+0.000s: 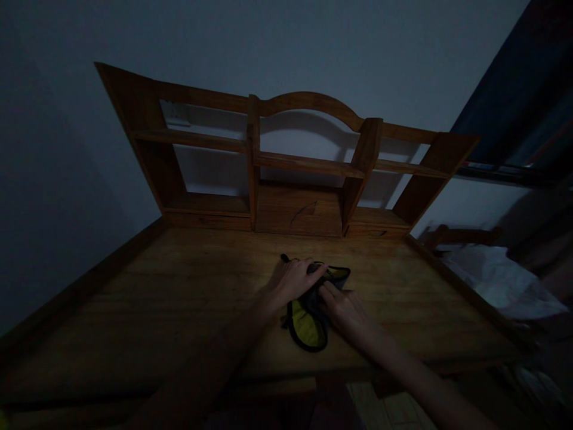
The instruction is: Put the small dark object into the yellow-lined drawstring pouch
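A small yellow cloth with dark edging (310, 322) lies crumpled on the wooden desk (188, 298), near the middle. My left hand (293, 279) rests on its upper part, fingers curled over the fabric. My right hand (342, 307) presses on the cloth's right side, fingers bent against it. Both forearms reach in from the bottom of the view. The room is dim and parts of the cloth are hidden under my hands.
A wooden hutch with open shelves (295, 164) stands along the desk's back edge against the wall. A raised rim runs along the desk's left side (76, 286). White bedding or cloth (501, 280) lies off to the right, beyond the desk.
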The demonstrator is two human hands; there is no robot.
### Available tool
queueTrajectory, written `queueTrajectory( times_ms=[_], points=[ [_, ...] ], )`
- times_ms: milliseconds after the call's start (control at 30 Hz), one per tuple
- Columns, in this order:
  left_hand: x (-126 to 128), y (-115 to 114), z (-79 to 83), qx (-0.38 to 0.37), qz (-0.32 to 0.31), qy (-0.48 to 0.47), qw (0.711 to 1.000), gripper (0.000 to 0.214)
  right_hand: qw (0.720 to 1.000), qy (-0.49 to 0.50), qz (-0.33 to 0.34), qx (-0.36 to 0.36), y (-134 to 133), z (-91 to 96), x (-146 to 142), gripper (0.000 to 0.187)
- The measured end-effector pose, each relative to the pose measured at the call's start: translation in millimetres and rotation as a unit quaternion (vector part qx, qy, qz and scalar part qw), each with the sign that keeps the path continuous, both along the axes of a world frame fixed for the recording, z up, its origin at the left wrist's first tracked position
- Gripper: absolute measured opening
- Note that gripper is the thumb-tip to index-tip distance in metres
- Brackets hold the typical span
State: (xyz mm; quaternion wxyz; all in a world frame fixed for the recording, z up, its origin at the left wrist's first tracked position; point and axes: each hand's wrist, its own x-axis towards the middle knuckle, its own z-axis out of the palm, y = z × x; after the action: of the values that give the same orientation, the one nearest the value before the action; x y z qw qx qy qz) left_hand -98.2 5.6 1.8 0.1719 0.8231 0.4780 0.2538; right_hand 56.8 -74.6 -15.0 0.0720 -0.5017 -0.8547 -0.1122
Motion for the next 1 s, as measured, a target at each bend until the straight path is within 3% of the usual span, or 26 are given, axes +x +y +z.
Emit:
queueTrajectory(
  times_ms=[200, 333, 633, 1000],
  points=[
    [1, -2, 1.5, 0.027, 0.009, 0.028, 0.999, 0.058, 0.999, 0.022, -0.023, 0.031, 5, -8.8, -8, 0.033],
    [1, 0, -1.7, 0.024, 0.014, 0.024, 0.999, 0.058, 0.999, 0.042, -0.029, 0.015, -1, -4.5, -13, 0.041],
    [1, 1, -3.9, 0.025, 0.037, 0.014, 0.999, 0.058, 0.985, 0.148, 0.023, -0.086, -4, 13.1, -1, 0.026],
    [0, 2, -5.2, 0.024, 0.051, 0.031, 0.998, 0.059, 0.994, 0.092, 0.028, -0.059, 6, 4.6, -3, 0.013]
  ],
)
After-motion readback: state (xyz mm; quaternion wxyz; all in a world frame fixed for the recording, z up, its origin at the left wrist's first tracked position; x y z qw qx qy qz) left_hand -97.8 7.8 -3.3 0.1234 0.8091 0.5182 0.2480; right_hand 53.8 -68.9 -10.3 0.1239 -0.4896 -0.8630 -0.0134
